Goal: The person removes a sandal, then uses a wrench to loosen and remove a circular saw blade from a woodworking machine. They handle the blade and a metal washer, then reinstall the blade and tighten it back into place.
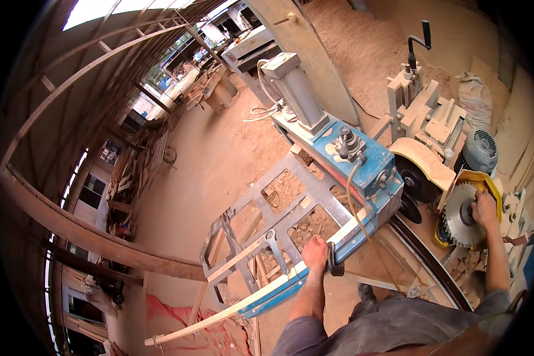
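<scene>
My left hand point(315, 254) is curled closed over a long pale wooden strip point(237, 305), beside a black handle point(336, 261) on the blue edge of a sliding machine table point(273, 196). The strip runs along that edge and sticks out past it at lower left. To the right, my right hand point(485, 209) is closed at the dark central hub point(466, 212) of a toothed circular saw blade point(454, 228). A yellow guard point(486, 178) surrounds this blade. What exactly the right fingertips pinch is partly hidden.
A second yellow guard point(418, 157) covers a dark wheel or blade beside a motor point(482, 148). A black crank point(420, 38) stands behind. A blue unit with a grey cylinder point(299, 92) tops the table. A dark rail point(430, 261) runs near my body. Sawdust and offcuts cover the floor.
</scene>
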{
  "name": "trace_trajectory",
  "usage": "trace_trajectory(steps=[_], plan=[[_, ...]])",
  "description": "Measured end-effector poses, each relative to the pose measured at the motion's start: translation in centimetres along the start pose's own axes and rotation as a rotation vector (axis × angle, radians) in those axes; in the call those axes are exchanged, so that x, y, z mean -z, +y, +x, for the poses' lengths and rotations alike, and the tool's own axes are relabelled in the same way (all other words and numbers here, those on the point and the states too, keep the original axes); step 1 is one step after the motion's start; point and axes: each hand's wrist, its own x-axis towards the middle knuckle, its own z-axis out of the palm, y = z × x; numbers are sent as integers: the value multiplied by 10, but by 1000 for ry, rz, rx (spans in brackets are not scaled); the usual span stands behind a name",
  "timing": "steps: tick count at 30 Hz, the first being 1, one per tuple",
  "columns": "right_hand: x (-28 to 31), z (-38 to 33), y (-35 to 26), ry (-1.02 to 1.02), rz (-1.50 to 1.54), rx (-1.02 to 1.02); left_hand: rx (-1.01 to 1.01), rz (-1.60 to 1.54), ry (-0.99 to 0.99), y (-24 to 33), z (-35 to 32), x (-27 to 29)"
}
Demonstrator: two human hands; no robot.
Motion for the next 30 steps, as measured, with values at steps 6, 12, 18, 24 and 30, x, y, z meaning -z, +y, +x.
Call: trace_trajectory(steps=[6, 12, 18, 24, 30], plan=[[15, -4, -8, 87, 220, 79, 8, 15, -4, -3, 0, -4], [9, -3, 6, 7, 15, 264, 7, 40, 2, -2, -3, -6], [14, -14, -17, 99, 161, -84, 6, 38, 18, -6, -2, -4], [15, -8, -3, 31, 237, 223, -33, 88, 64, -5, 10, -1], [23, -4, -16, -40, -83, -67, -81, -11, 74, 3, -2, -13]])
